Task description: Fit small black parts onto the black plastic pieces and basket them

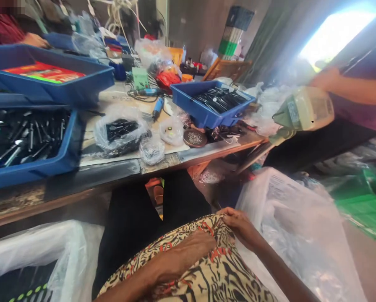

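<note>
A patterned tan, black and red shirt (219, 268) covers my lap. At its hem, beside my right thigh, my right hand (240, 226) is closed, pinching the cloth edge. My left hand (197, 247) lies across the front of the shirt, its fingers hidden in the fabric, so their grip cannot be made out. Both hands are below the front edge of the workbench (125, 167). On the bench ahead are an open plastic bag of black parts (121, 129), a small bag of clear pieces (152, 150) and a round dish of tiny metal pieces (194, 137).
Blue trays (77, 147) of metal and black tools stand at left, another blue tray (203, 117) farther back. Blue-handled tools (158, 108) lie between. Plastic-lined containers (77, 239) flank my legs. A co-worker's arm (348, 86) is near a beige device (314, 109); another person's hand (35, 40) shows top left.
</note>
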`<control>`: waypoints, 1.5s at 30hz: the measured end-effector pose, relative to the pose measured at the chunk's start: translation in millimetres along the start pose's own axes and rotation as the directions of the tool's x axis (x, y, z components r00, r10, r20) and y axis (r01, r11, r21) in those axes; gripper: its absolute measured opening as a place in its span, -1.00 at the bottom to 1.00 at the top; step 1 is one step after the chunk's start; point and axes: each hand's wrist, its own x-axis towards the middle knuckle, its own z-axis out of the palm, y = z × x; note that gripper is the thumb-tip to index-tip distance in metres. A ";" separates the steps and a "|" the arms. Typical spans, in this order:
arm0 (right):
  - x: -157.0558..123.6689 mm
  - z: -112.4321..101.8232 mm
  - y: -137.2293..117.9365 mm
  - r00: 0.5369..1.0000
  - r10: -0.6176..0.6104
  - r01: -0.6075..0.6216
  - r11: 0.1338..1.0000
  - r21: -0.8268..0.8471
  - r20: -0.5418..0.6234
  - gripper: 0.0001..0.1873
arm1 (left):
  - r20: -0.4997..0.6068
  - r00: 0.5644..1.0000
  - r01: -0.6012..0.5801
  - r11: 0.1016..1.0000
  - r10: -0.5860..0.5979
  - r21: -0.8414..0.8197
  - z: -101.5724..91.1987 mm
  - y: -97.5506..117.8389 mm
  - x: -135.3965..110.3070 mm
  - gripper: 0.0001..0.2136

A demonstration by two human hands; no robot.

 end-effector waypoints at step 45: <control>-67.1 17.1 -7.2 0.988 0.018 0.076 0.799 -0.596 0.150 -0.88 | 0.164 0.985 0.020 0.973 -0.059 0.230 9.8 -6.0 -30.4 -0.58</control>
